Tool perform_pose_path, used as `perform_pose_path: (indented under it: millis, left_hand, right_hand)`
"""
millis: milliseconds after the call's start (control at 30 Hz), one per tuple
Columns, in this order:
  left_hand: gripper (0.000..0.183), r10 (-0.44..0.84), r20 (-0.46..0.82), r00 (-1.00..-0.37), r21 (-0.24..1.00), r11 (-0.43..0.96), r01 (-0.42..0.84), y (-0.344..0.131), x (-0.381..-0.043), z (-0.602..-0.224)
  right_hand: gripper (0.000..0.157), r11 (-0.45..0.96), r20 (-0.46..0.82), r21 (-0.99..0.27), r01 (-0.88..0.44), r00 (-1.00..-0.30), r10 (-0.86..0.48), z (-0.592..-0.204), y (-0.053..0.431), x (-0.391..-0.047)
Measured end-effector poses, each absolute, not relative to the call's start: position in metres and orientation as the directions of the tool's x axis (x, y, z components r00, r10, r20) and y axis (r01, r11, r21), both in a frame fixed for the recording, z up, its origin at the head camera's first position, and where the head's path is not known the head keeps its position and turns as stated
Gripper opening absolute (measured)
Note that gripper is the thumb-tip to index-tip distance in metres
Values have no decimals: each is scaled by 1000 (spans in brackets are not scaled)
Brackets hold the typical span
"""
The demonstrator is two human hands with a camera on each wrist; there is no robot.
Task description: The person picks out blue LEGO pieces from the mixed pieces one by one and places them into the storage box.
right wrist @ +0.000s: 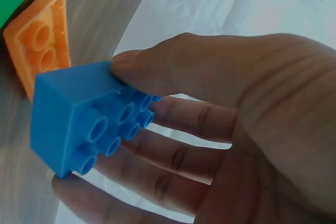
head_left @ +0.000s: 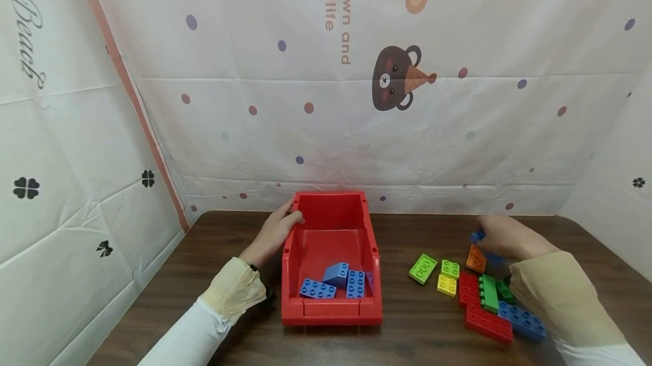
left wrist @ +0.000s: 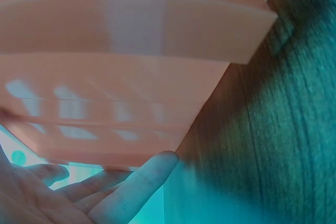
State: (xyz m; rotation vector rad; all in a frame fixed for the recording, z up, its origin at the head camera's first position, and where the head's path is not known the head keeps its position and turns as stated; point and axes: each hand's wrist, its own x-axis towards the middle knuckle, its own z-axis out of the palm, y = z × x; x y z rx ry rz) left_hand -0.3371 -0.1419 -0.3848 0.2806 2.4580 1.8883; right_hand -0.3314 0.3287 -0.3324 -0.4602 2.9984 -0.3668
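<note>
Left hand [head_left: 272, 236] grips the far left edge of a red bin [head_left: 331, 313], standing mid-table. Right hand [head_left: 511, 237] pinches a blue brick [right wrist: 51, 121] between thumb and fingers, just beyond an orange brick [head_left: 476, 259]. The bin's near end contains three blue pieces [head_left: 318, 289] and a purple piece [head_left: 369, 280]. Loose red bricks [head_left: 488, 324], a yellow brick [head_left: 446, 285] and a green brick [head_left: 488, 293] lie on the table's [head_left: 417, 335] right side.

Head view bright, even; soft shadow beneath my red bin [head_left: 331, 313]. Left wrist view hazy (teal cast on surface [left wrist: 273, 129]), pale glare on red bin. Right wrist view soft, cloth [right wrist: 184, 3] washed-out.
</note>
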Motion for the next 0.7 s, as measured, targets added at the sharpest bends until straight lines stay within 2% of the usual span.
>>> perform_pose_path:
  millis: [233, 700]
  left_hand:
    - [71, 161, 94, -982, 960, 247, 132, -143, -338, -385]
    - [70, 153, 91, -984, 958, 256, 128, -141, -339, -387]
  right_hand:
    - [23, 906, -31, -283, -315, -941, -337, -322, 317, -329]
    - [35, 880, 127, -235, -413, -910, -394, -310, 290, -320]
